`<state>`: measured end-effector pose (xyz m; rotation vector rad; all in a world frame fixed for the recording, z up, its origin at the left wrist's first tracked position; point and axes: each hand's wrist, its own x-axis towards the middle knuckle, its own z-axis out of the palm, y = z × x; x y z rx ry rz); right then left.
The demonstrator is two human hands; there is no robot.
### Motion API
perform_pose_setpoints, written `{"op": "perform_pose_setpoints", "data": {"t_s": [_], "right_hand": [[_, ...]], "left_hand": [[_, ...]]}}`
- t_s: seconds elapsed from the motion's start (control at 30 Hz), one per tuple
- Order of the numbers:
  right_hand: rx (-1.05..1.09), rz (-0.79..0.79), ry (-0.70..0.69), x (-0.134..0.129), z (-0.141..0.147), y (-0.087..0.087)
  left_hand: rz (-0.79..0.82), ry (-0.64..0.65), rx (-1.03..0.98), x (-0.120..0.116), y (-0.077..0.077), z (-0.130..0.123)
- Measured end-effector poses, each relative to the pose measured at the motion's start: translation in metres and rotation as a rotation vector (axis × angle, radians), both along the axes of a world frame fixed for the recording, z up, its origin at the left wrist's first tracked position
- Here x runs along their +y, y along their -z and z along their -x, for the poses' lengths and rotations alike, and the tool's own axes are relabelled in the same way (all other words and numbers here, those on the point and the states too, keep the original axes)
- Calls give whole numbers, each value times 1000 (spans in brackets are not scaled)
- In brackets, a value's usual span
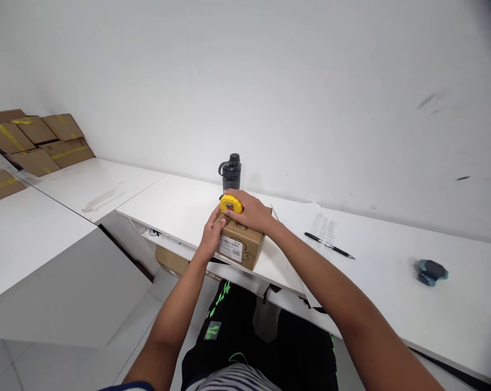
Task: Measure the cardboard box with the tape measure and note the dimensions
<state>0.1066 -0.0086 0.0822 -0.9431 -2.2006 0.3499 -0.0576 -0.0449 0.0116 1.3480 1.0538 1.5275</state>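
Observation:
A small brown cardboard box [251, 247] with a white label and printed marks stands near the front edge of the white desk. My right hand [247, 209] grips a yellow tape measure [231, 203] over the top of the box, its thumb along the lower side of the case. At the box's left end, my left hand [213, 233] is closed around the corner, with the thumb on the near upper edge. Its fingertips reach up close to the tape measure and are partly hidden. Whether any blade is pulled out I cannot tell.
Behind the box stands a dark water bottle [231, 172] near the wall. To the right are a written sheet of paper [306, 217], a black pen [330, 245] and a dark watch-like object [430, 271]. Several cardboard boxes [37, 141] are stacked far left; an open shelf [172, 247] runs under the desk.

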Motion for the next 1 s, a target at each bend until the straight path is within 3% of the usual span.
{"op": "perform_pose_setpoints", "data": {"t_s": [0.2, 0.4, 0.5, 0.6, 1.0], "right_hand": [[-39, 0, 29, -23, -16, -9], [-24, 50, 141, -77, -84, -7], [25, 109, 171, -92, -113, 0], [95, 145, 182, -93, -123, 7], [345, 117, 157, -73, -113, 20]], "left_hand": [[-41, -96, 93, -4, -1, -3], [-60, -61, 120, 1, 2, 0], [-80, -49, 84, 5, 4, -1], [-80, -50, 23, 8, 4, -5], [-61, -43, -64, 9, 9, -4]]}}
